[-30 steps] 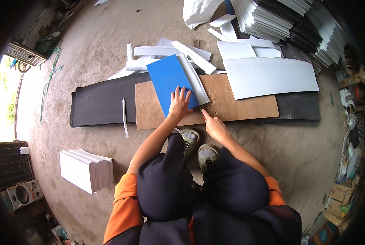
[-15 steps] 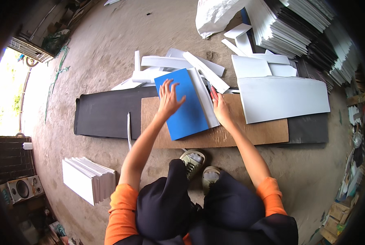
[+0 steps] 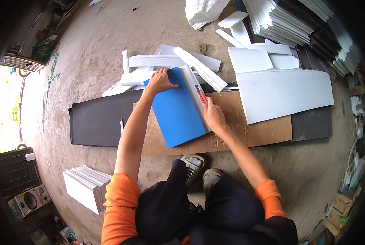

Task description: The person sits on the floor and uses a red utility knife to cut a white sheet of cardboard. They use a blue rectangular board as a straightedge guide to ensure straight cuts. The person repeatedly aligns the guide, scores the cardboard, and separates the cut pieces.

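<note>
A blue rectangular board (image 3: 179,116) lies slanted over a white sheet (image 3: 189,78), whose edge shows along its right side. My left hand (image 3: 161,81) rests at the far end of the blue board, thumb spread away from the fingers. Closed round a red utility knife (image 3: 203,96), my right hand (image 3: 215,116) is beside the blue board's right edge, over the white strip. The knife points away from me; whether its blade touches the sheet cannot be made out. Beneath lies a brown wooden board (image 3: 256,124).
Black sheets (image 3: 98,118) lie under the wooden board. White offcuts (image 3: 160,61) are piled beyond it, with large white sheets (image 3: 286,94) at the right. A stack of white panels (image 3: 84,188) stands near left. Tall sheet stacks (image 3: 280,24) and a white sack (image 3: 205,12) are farther off.
My left hand has gone from hovering with spread fingers over the blue board to its far end. The right hand and knife have shifted slightly nearer and left. The view has moved a little.
</note>
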The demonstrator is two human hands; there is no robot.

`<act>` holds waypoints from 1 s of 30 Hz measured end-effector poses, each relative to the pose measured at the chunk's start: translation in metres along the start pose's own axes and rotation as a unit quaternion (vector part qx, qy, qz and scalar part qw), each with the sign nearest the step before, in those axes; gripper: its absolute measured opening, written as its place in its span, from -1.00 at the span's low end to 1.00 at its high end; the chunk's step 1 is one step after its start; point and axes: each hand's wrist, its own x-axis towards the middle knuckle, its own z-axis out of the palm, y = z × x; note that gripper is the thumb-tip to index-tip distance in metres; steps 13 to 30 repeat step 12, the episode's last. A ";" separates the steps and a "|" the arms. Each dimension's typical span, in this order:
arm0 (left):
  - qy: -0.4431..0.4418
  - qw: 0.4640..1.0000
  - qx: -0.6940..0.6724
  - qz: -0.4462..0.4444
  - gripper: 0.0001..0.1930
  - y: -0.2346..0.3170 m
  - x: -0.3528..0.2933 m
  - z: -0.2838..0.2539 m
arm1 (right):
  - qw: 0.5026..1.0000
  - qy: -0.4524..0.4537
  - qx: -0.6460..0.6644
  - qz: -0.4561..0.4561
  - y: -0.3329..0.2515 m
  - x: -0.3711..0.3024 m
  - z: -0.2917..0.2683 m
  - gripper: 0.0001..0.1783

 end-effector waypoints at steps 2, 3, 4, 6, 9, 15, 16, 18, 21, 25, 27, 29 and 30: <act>0.008 1.000 0.002 0.010 -0.06 0.002 -0.005 0.002 | 1.000 0.002 -0.005 -0.018 0.002 -0.006 -0.001 -0.73; 0.015 1.000 0.004 0.019 -0.06 0.005 -0.011 0.005 | 1.000 -0.005 -0.008 -0.018 0.004 -0.011 -0.001 -0.72; 0.022 0.999 0.005 0.028 -0.06 0.008 -0.018 0.009 | 1.000 -0.011 -0.011 -0.019 0.007 -0.017 -0.001 -0.71; 0.062 0.996 -0.004 0.058 -0.07 0.011 -0.036 0.017 | 0.999 -0.010 -0.023 -0.027 0.006 -0.025 -0.002 -0.67; 0.052 0.997 -0.006 0.055 -0.05 0.018 -0.054 0.025 | 0.998 -0.017 -0.041 -0.038 -0.002 -0.027 -0.003 -0.59; 0.042 0.998 -0.001 0.054 -0.04 0.020 -0.059 0.028 | 0.993 -0.086 -0.072 -0.032 -0.030 -0.001 -0.011 -0.46; 0.042 0.998 -0.001 0.054 -0.04 0.020 -0.059 0.028 | 0.993 -0.086 -0.072 -0.032 -0.030 -0.001 -0.011 -0.46; 0.042 0.998 -0.001 0.054 -0.04 0.020 -0.059 0.028 | 0.993 -0.086 -0.072 -0.032 -0.030 -0.001 -0.011 -0.46; 0.042 0.998 -0.001 0.054 -0.04 0.020 -0.059 0.028 | 0.993 -0.086 -0.072 -0.032 -0.030 -0.001 -0.011 -0.46; 0.042 0.998 -0.001 0.054 -0.04 0.020 -0.059 0.028 | 0.993 -0.086 -0.072 -0.032 -0.030 -0.001 -0.011 -0.46; 0.042 0.998 -0.001 0.054 -0.04 0.020 -0.059 0.028 | 0.993 -0.086 -0.072 -0.032 -0.030 -0.001 -0.011 -0.46; 0.042 0.998 -0.001 0.054 -0.04 0.020 -0.059 0.028 | 0.993 -0.086 -0.072 -0.032 -0.030 -0.001 -0.011 -0.46; 0.042 0.998 -0.001 0.054 -0.04 0.020 -0.059 0.028 | 0.993 -0.086 -0.072 -0.032 -0.030 -0.001 -0.011 -0.46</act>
